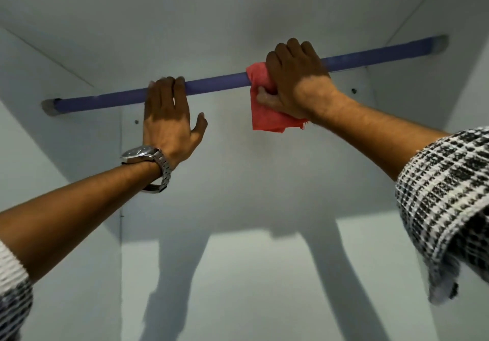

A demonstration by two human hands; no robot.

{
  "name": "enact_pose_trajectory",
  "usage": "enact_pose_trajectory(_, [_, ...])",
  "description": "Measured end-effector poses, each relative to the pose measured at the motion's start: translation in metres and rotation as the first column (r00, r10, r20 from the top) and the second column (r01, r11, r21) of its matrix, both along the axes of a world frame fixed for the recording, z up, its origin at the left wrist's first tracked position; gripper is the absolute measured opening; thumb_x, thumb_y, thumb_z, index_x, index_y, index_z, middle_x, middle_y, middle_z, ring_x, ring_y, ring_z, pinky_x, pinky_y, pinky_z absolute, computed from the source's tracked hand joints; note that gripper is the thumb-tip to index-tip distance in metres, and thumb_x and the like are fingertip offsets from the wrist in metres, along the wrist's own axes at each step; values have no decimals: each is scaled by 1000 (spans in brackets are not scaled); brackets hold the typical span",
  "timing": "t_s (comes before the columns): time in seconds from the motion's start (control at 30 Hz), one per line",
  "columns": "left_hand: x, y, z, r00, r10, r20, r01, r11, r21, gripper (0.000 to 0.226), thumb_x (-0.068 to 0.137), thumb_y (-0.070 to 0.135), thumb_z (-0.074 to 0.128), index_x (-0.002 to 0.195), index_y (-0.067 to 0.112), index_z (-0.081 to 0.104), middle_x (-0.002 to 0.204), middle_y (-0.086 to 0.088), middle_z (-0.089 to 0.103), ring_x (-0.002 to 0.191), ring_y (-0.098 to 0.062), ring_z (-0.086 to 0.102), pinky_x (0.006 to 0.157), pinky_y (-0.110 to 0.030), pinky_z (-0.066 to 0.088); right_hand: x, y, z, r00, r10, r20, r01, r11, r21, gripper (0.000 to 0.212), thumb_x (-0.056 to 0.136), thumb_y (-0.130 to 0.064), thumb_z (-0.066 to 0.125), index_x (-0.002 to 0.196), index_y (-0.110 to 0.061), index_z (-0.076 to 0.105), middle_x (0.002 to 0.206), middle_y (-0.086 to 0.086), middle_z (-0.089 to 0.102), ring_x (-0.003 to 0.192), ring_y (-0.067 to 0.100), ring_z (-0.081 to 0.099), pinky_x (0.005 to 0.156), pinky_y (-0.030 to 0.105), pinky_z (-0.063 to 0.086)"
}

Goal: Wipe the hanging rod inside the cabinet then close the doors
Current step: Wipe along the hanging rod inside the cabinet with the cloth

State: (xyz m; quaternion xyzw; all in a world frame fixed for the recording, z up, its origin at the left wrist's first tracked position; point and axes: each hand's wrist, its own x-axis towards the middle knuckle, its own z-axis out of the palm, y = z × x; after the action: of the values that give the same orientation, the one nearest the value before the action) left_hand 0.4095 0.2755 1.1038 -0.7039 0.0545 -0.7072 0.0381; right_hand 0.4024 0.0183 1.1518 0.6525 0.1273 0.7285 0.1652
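Red cloth [264,102] gripped round rod [217,84] by right hand [296,76]; left hand [169,118] hooks rod.

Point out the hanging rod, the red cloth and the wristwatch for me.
hanging rod [217,83]: head view, bare purple stretch left of the cloth.
red cloth [264,118]: head view, loose flap hanging below the rod.
wristwatch [139,152]: head view, the dark dial.

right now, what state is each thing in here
hanging rod, fixed across the cabinet, held by both hands
red cloth, wrapped round the rod, tail hanging below
right hand, grips the cloth against the rod
left hand, fingers hooked over the rod, thumb free
wristwatch, strapped on the left wrist
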Motion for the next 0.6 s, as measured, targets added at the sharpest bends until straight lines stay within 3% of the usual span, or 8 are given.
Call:
enact_pose_trajectory(0.17, [7,-50,3,999,-1,37,1,1000,19,73,94,44,55,148,1,30,147,-25,40,139,-44,36,125,-55,23,-8,-46,3,998,-51,-41,51,999,-1,65,94,-60,40,117,-1,56,116,20,59,107,36,53,93,48,39])
enact_pose_trajectory(0.3, [15,-87,-2,999,8,45,-9,1000,20,79,94,41,53,152,-3,22,153,-31,32,146,-49,27,128,-56,15,-11,-79,4,995,-94,-29,93,995,-34,63,95,-58,43,117,-2,60,150,17,42,135,35,41,107,47,33])
enact_pose_trajectory(0.37, [16,-103,0,999,-5,47,4,1000,29,79,95,41,51,153,-3,21,154,-31,31,146,-49,26,128,-57,15,-16,-92,8,995,-95,-21,93,990,-106,58,93,-54,48,113,-2,65,156,15,39,141,36,36,113,47,29])
enact_pose_trajectory(0.47, [18,-125,1,1000,-12,9,11,998,56,82,95,41,52,155,-2,17,156,-32,27,148,-50,23,127,-59,14,-22,-100,17,988,-139,-67,124,974,-192,56,91,-49,54,117,-1,65,141,15,53,128,33,47,110,44,36])
enact_pose_trajectory(0.6, [16,-153,2,999,-2,-33,5,994,106,91,92,38,58,157,-1,8,158,-34,21,148,-52,17,128,-60,9,-31,-123,19,979,-83,-184,52,985,-165,56,93,-53,55,116,-3,61,111,16,63,93,32,58,89,43,50])
